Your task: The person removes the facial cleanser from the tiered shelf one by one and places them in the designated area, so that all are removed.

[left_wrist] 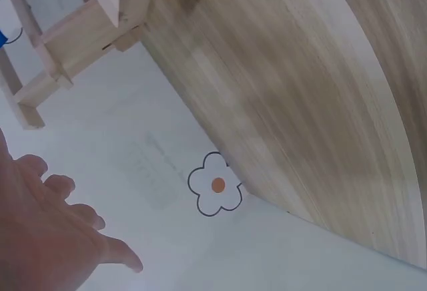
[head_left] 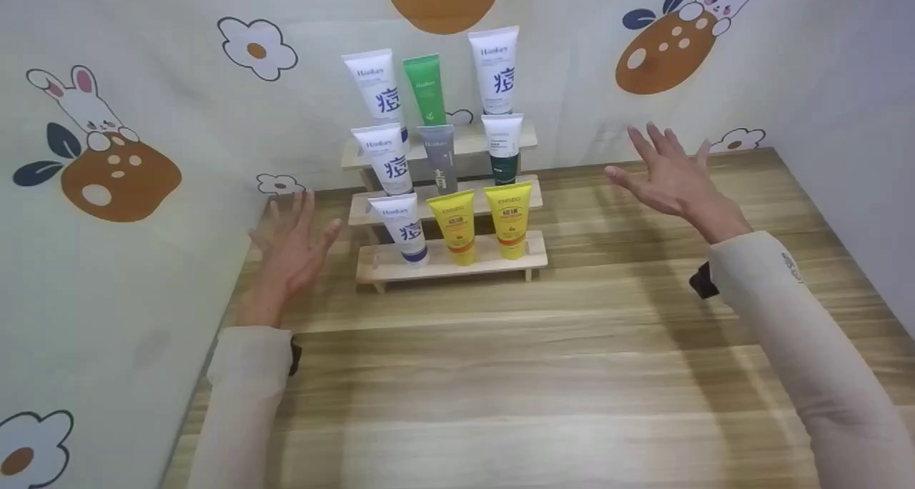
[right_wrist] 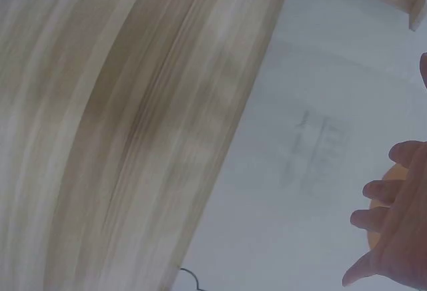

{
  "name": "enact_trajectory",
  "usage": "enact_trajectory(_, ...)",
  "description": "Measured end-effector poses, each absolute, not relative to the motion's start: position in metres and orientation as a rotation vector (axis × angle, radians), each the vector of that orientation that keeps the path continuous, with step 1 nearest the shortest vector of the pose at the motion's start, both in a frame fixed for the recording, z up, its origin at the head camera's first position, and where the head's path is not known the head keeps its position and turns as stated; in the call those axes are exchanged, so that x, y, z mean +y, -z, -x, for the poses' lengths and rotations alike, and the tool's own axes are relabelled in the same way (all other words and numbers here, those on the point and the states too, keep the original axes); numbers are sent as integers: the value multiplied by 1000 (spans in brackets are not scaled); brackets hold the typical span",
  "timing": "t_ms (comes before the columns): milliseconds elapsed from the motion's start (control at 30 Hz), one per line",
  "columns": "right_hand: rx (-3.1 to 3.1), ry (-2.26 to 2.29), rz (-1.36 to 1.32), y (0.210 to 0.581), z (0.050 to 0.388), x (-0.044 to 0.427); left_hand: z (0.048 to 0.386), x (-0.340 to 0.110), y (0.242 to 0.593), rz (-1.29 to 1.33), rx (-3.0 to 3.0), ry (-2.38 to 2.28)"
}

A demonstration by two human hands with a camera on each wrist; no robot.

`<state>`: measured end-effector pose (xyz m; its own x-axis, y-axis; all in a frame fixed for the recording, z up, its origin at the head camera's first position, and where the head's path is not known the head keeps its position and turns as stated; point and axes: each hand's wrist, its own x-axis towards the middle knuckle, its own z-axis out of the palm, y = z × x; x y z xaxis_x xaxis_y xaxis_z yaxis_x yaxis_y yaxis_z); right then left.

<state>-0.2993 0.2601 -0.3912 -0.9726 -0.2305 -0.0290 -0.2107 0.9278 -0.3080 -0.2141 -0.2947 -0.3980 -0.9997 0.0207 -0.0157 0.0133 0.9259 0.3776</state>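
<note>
My left hand [head_left: 289,249] hovers left of a three-step wooden rack [head_left: 372,266], fingers spread and holding nothing. Right of the rack, my right hand [head_left: 668,178] is raised with its fingers apart, also bare. Squeeze tubes stand on the steps. On top are a white tube [head_left: 375,81], a green tube [head_left: 427,89] and another white tube [head_left: 497,67]. The middle step bears a white tube [head_left: 386,156], a grey tube [head_left: 439,156] and a white-and-dark-green tube [head_left: 504,146]. At the bottom stand a white tube [head_left: 402,224] and two yellow tubes [head_left: 454,224].
The wood-grain table [head_left: 500,374] stretches in front of the rack. A pale backdrop [head_left: 572,124] printed with rabbits, orange fruit and flowers closes the back and left side. A plain pale wall [head_left: 851,117] borders the right.
</note>
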Motion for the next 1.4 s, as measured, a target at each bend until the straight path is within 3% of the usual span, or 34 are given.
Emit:
enact_trajectory(667,2736,1266,394,358,297,229,205,-283,389,50,2905,-1107)
enact_trajectory(1000,2525,1708,419,336,303,203,204,-276,393,163,2722,-1618)
enact_trajectory(1400,2390,1931,332,305,318,166,198,-262,410,301,2416,-2199)
